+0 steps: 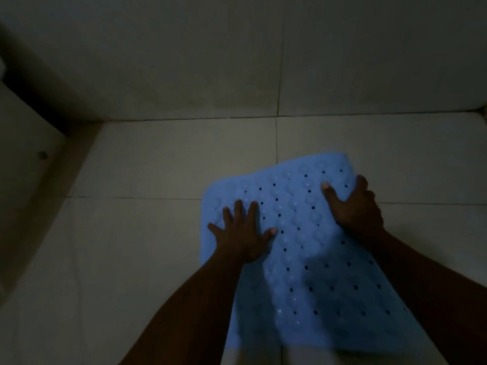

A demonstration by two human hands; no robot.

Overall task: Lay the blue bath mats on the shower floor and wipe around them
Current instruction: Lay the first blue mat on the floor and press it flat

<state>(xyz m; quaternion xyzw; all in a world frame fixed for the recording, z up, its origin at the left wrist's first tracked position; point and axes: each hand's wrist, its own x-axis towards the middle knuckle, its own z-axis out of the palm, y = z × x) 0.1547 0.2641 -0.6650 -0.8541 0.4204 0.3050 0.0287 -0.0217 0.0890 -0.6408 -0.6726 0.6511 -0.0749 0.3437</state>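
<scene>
One blue bath mat [303, 246] with rows of small holes and round bumps lies on the pale tiled shower floor [163, 167], running from the middle toward the lower right. My left hand [242, 233] rests flat on the mat near its left edge, fingers spread. My right hand [355, 206] grips the mat's far right edge, thumb on top and fingers curled around the side. That far edge looks slightly raised. The scene is dim.
A tiled wall [263, 61] rises just beyond the mat's far end. At the left a raised ledge [66, 175] borders the floor, with a small round fitting [42, 154] beside it. Bare floor tiles stretch to the left of the mat.
</scene>
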